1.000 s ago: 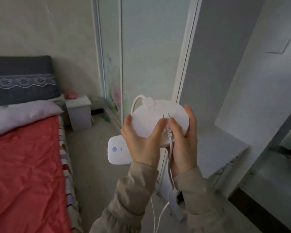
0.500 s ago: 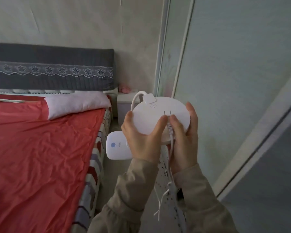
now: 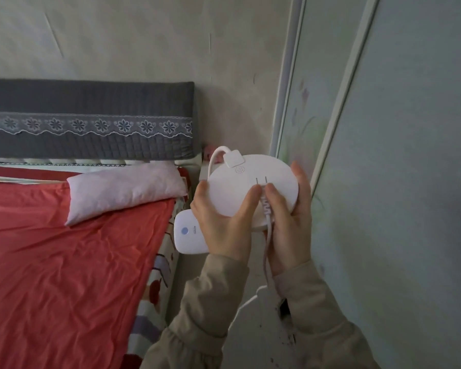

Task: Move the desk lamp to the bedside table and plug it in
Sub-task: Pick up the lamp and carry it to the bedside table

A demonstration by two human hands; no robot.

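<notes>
Between a bed and a pale wardrobe door, two hands are holding a white desk lamp [image 3: 250, 187] folded flat, just right of the picture's centre. Its round disc is facing the camera, and a rounded white part with a blue button [image 3: 184, 231] is sticking out at the disc's 8 o'clock.

At the disc's 7 o'clock, the left hand [image 3: 224, 222] is curling around the lamp's edge, thumb lying across the disc's face and the other fingers hidden behind it. At 4 o'clock, the right hand [image 3: 290, 217] is wrapping the opposite edge, its thumb pressing the plug [image 3: 262, 193] flat against the disc, two metal prongs pointing toward 12 o'clock. The white cord [image 3: 267, 251] is trailing from the plug toward 6 o'clock, between the two beige sleeves [image 3: 213, 302].

At the lamp's 9 o'clock, a bed [image 3: 64, 262] with a red sheet is filling the left side, a pale pink pillow [image 3: 125, 190] lying near its grey padded headboard [image 3: 91, 118]. At the lamp's 11 o'clock, only a sliver of the white bedside table [image 3: 203, 174] is showing in the corner, mostly hidden behind the lamp, with something pink [image 3: 209, 150] on top, too hidden to identify. The wardrobe door [image 3: 397, 155] is filling the view at 3 o'clock.
</notes>
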